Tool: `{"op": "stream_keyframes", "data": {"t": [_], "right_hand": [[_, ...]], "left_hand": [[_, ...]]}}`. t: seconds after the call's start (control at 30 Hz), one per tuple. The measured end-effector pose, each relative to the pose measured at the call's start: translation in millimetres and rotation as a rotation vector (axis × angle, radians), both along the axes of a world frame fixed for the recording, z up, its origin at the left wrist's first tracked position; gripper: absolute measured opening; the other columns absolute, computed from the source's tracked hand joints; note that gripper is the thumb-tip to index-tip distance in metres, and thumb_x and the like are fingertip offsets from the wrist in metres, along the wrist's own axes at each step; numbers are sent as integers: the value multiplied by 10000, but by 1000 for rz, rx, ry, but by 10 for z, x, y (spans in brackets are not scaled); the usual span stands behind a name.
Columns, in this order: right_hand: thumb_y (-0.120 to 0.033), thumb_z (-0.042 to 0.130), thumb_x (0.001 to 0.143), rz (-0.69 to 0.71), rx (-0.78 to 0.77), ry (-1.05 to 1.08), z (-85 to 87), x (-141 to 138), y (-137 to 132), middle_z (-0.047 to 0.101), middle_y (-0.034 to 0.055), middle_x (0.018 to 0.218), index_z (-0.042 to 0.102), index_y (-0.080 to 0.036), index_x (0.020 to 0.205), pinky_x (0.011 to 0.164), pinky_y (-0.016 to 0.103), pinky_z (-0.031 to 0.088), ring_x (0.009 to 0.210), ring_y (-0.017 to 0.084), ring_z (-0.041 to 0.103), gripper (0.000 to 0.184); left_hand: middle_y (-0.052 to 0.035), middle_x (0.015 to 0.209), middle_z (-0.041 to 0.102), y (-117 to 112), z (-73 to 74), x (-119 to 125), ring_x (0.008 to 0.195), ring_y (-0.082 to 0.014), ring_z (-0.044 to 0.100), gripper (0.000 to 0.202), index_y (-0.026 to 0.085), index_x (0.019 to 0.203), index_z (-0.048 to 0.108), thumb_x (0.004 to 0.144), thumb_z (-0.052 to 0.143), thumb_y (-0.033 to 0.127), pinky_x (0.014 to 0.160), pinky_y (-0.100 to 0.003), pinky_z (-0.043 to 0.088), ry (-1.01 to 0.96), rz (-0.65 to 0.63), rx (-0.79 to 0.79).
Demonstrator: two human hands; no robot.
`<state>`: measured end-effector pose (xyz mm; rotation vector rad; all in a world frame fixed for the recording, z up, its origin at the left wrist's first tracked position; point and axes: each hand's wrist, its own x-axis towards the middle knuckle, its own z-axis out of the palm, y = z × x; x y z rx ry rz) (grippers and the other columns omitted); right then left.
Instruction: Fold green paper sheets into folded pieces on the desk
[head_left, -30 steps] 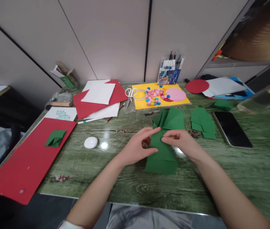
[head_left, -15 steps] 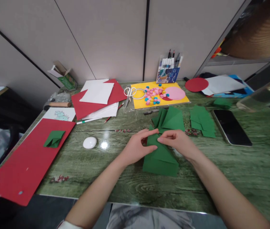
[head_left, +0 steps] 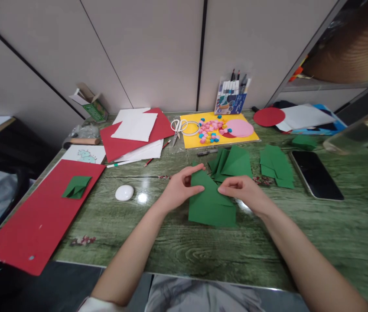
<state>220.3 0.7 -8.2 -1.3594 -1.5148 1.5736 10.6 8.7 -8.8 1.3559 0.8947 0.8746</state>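
A folded sheet of green paper point(head_left: 211, 207) is between my hands near the middle of the table. My left hand point(head_left: 181, 187) grips its left side, index finger along the upper edge and thumb lying on the face. On the opposite side, my right hand point(head_left: 242, 193) pinches the slanted edge between thumb and fingers. Just beyond the sheet sit several folded green paper pieces point(head_left: 236, 161). To their right lies a stack of green paper pieces point(head_left: 275, 167). How the held sheet is folded underneath is hidden.
A phone point(head_left: 317, 174) lies at right, a white oval object point(head_left: 124, 193) at left. Farther back are scissors point(head_left: 177, 131), yellow paper point(head_left: 190, 141) with small coloured balls point(head_left: 210, 126), and a marker box point(head_left: 231, 99). Red card point(head_left: 34, 221) overhangs the left table edge.
The held green paper has shifted left and slightly away from me, separating from the folded pieces behind it. My left hand has moved left with it; the right has barely moved.
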Motion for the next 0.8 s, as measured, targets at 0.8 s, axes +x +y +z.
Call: {"op": "stream_keyframes", "data": {"t": [0.8], "right_hand": [[-336, 630, 702, 127, -10, -41, 167, 110, -6, 638, 26, 590, 606, -165, 614, 564, 260, 405, 575, 146, 557, 194]], "left_hand": [[-95, 1319, 490, 116, 52, -170, 980, -201, 593, 599, 222, 1235, 506, 666, 689, 176, 803, -340, 505, -138, 117, -78]]}}
